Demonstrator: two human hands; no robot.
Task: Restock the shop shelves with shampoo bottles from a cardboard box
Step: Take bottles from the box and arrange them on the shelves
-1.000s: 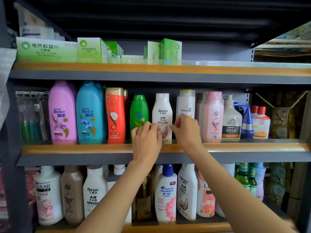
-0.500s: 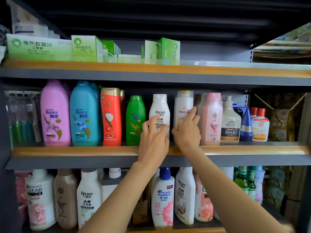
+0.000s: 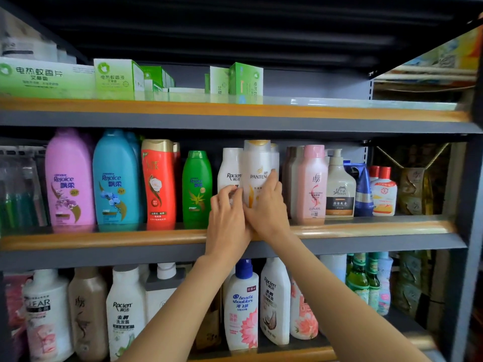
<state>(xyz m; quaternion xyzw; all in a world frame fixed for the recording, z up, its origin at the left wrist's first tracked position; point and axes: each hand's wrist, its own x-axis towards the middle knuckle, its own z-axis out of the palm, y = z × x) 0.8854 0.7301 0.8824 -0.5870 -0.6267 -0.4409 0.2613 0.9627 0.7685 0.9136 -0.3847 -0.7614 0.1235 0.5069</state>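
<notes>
On the middle shelf (image 3: 104, 237) a white Pantene bottle (image 3: 257, 165) with a gold cap is held a little forward of the row and overlaps the white Raclen bottle (image 3: 230, 168) on its left. My right hand (image 3: 269, 205) wraps the Pantene bottle's lower right side. My left hand (image 3: 227, 215) presses against its lower left, fingers curled over the Raclen bottle's front. Both hands hide the bottles' bases. No cardboard box is in view.
The same shelf holds a pink (image 3: 68, 178) and a blue Rejoice bottle (image 3: 115, 178), a red bottle (image 3: 158, 184), a green bottle (image 3: 196, 189), a pink bottle (image 3: 311, 184) and a pump bottle (image 3: 339, 186). Green boxes (image 3: 117, 74) sit above; more bottles stand below.
My right hand moved from resting on the Pantene bottle to gripping it, and the bottle came forward and left. My left hand shifted right, against it.
</notes>
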